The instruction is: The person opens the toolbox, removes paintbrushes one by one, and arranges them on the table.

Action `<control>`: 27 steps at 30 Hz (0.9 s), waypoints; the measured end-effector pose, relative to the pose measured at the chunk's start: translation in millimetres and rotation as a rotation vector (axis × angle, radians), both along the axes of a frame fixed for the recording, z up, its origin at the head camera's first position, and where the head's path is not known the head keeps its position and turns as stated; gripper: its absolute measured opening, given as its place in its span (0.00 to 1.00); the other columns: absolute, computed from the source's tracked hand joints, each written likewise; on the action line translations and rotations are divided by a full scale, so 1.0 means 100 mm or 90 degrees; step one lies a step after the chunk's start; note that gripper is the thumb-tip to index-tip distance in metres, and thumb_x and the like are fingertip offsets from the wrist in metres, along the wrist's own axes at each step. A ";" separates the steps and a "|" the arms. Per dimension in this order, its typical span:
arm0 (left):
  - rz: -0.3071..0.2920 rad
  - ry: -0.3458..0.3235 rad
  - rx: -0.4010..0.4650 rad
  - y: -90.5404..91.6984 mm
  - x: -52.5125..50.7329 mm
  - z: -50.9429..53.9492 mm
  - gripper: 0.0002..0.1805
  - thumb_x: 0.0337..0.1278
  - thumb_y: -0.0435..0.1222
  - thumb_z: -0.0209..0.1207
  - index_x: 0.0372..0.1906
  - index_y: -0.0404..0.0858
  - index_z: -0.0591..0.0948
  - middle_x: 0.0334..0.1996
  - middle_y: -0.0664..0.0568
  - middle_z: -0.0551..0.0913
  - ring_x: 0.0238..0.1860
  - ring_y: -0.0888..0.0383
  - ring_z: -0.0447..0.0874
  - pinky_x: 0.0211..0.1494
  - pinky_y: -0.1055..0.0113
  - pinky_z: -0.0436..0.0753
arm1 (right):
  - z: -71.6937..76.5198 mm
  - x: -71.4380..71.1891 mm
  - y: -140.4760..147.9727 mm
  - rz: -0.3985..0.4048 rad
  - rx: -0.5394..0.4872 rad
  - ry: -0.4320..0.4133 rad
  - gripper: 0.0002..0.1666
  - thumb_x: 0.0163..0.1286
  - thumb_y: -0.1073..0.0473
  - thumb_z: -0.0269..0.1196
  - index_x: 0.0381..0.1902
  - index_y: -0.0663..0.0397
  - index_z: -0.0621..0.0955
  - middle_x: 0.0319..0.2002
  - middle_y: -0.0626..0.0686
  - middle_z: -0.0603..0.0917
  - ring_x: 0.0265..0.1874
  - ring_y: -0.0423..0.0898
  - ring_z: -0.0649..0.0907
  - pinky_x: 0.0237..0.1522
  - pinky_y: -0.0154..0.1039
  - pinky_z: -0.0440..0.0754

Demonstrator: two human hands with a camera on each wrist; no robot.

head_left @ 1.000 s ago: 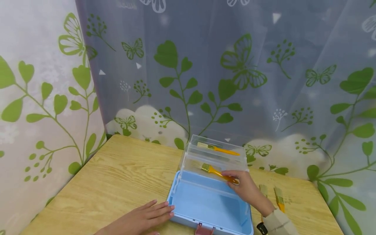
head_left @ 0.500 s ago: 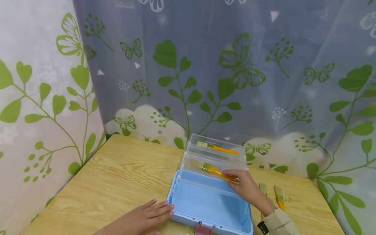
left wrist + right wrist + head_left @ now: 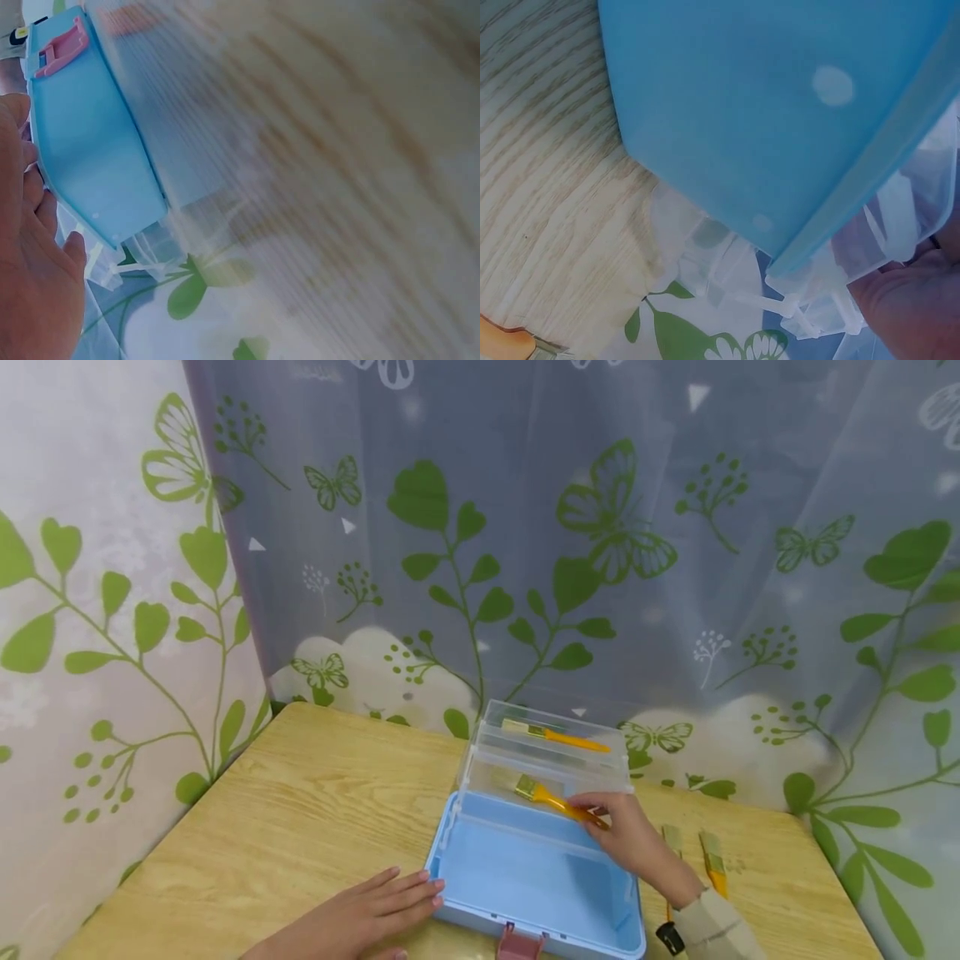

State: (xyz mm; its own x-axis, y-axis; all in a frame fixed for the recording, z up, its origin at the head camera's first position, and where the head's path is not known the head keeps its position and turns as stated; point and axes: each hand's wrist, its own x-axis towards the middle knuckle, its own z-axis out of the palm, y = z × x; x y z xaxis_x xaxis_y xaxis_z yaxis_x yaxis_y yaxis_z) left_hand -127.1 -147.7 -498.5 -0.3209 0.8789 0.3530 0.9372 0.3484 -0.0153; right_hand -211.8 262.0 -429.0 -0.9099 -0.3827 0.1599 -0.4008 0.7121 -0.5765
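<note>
A light blue box [image 3: 525, 877] with raised clear trays stands on the table. Over the lower clear tray [image 3: 487, 777], my right hand [image 3: 626, 835] pinches the orange handle of a flat paintbrush [image 3: 551, 797], bristles pointing left. Another paintbrush [image 3: 558, 737] lies in the upper clear tray. My left hand [image 3: 367, 910] has its fingers straight, their tips touching the box's left front side. In the left wrist view, that hand [image 3: 37, 262] is beside the blue wall. The right wrist view shows part of my right hand [image 3: 915, 300] at the clear trays; the brush is hidden there.
Two more paintbrushes [image 3: 714, 864] lie on the wooden table [image 3: 330, 793] right of the box, one partly behind my right arm. A dark pink latch [image 3: 520, 943] sits on the box's front. A patterned curtain [image 3: 480, 568] hangs behind the table.
The brush in my right hand has shifted very slightly, its handle end tipping a little. The left hand stays on the box's side, and the box has not moved on the table.
</note>
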 end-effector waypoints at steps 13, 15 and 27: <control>-0.015 0.025 0.009 -0.01 -0.04 0.00 0.36 0.77 0.50 0.52 0.80 0.37 0.59 0.80 0.47 0.59 0.82 0.61 0.37 0.80 0.72 0.32 | 0.05 -0.01 -0.01 0.010 0.010 -0.041 0.21 0.68 0.69 0.67 0.58 0.62 0.83 0.50 0.57 0.87 0.43 0.48 0.86 0.42 0.40 0.86; -0.014 0.029 0.007 -0.01 -0.04 0.00 0.36 0.77 0.50 0.51 0.80 0.37 0.59 0.80 0.47 0.59 0.82 0.61 0.36 0.80 0.72 0.31 | 0.05 -0.01 0.00 0.027 0.015 -0.040 0.20 0.68 0.69 0.67 0.58 0.62 0.84 0.51 0.57 0.87 0.43 0.48 0.86 0.42 0.38 0.85; -0.019 0.022 0.009 0.01 -0.05 0.01 0.37 0.75 0.46 0.55 0.80 0.37 0.59 0.80 0.47 0.58 0.82 0.61 0.35 0.80 0.72 0.31 | 0.09 0.00 0.00 0.092 0.050 -0.035 0.22 0.70 0.73 0.62 0.61 0.60 0.82 0.47 0.52 0.83 0.42 0.43 0.80 0.41 0.36 0.83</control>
